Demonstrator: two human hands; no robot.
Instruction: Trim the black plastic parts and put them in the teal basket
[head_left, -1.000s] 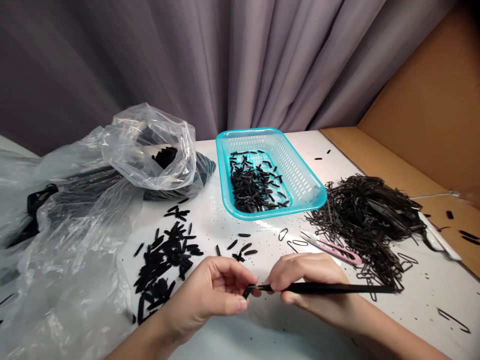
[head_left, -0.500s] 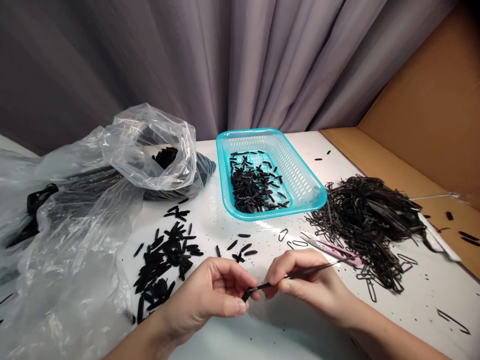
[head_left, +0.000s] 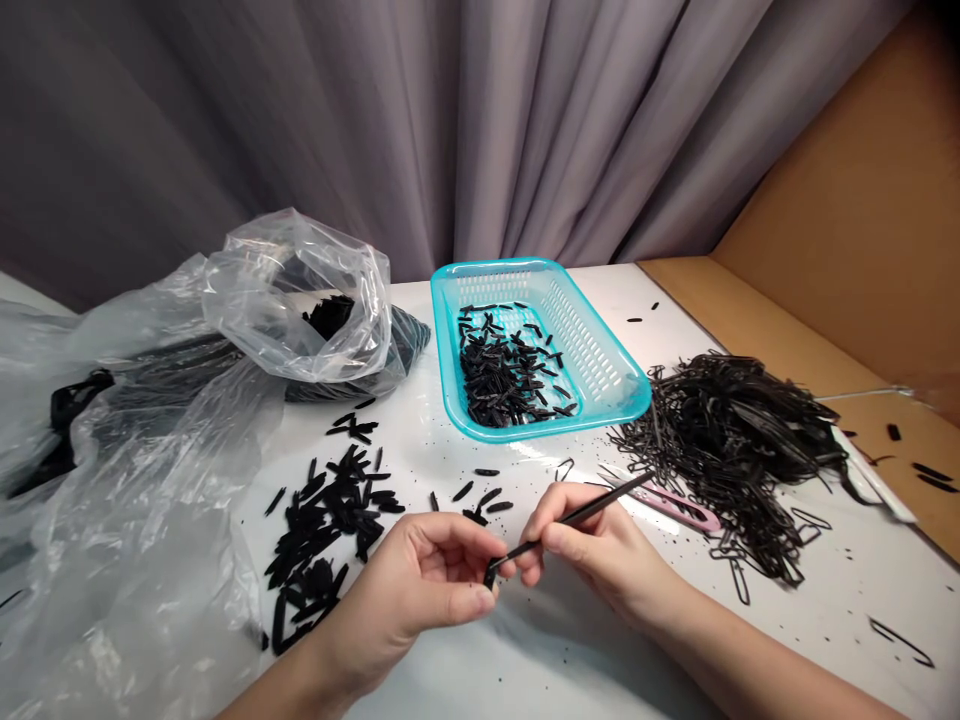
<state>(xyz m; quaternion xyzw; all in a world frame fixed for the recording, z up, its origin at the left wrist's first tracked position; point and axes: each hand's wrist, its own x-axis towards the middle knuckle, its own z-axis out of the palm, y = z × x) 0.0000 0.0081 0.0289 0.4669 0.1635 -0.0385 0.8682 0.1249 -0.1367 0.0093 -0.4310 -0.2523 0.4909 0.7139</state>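
My left hand (head_left: 435,575) is closed in a pinch, with thumb and forefinger on a small black piece (head_left: 490,573) whose details are partly hidden. In my right hand (head_left: 581,540) is a slim black stick-like tool (head_left: 600,505), held like a pen between thumb and fingers. Its lower tip meets the small piece at my left fingertips. Left of my left hand lies a heap of short black pieces (head_left: 330,510). Several more loose black pieces (head_left: 491,497) lie just beyond my fingers. Pink-handled snips (head_left: 682,508) rest beyond my right hand.
A blue plastic basket (head_left: 525,434) with black pieces inside stands at the back centre. On the right is a tangled pile of black strands and wire loops (head_left: 742,430). Clear plastic bags (head_left: 150,540) cover the left side. A brown panel (head_left: 847,200) borders the right.
My right hand has shifted slightly up and left, and the tool's far end has swung upward to a steeper slant. My left hand has kept its pinch almost in place.
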